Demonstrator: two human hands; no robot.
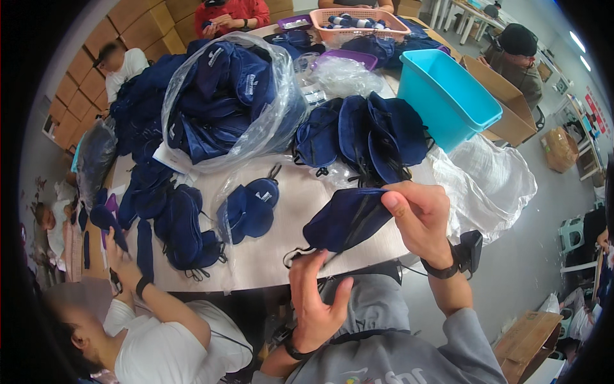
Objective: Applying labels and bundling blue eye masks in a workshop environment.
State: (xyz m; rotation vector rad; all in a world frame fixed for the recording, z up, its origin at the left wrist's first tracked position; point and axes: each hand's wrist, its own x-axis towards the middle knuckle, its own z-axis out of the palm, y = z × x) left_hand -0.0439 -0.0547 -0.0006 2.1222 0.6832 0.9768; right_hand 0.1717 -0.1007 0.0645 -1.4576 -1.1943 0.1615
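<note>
Held item: one navy pouch (348, 221), raised over the table (281, 265) by its near edge, right of the middle; a dark cord loop (295, 257) hangs at its lower left corner.

Your right hand (419, 211): thumb and fingers pinching the pouch's upper right end; black strapped device (470, 253) at the wrist.

Your left hand (318, 297): thumb and fingers spread, fingertips just beside the pouch's lower edge; whether they touch it, you cannot tell from here.

Ahead of the pouch: a stack of navy pouches (364, 137), leaving little room toward the far side. Behind it, toward the right edge: turquoise bin (425, 96), upright. White sheet (489, 185): crumpled at the right edge, spreading past it.

Left of your pouch: loose navy pouches (256, 208), then a heap of navy pouches (182, 224) toward the near left corner. Bare tabletop runs between these and the near edge, your widest open room.

Farther in: clear plastic bag (288, 121), filled with navy pieces. Far edge: pink basket (400, 27).

Near left corner: a co-worker's hand (118, 256), holding a navy piece.
</note>
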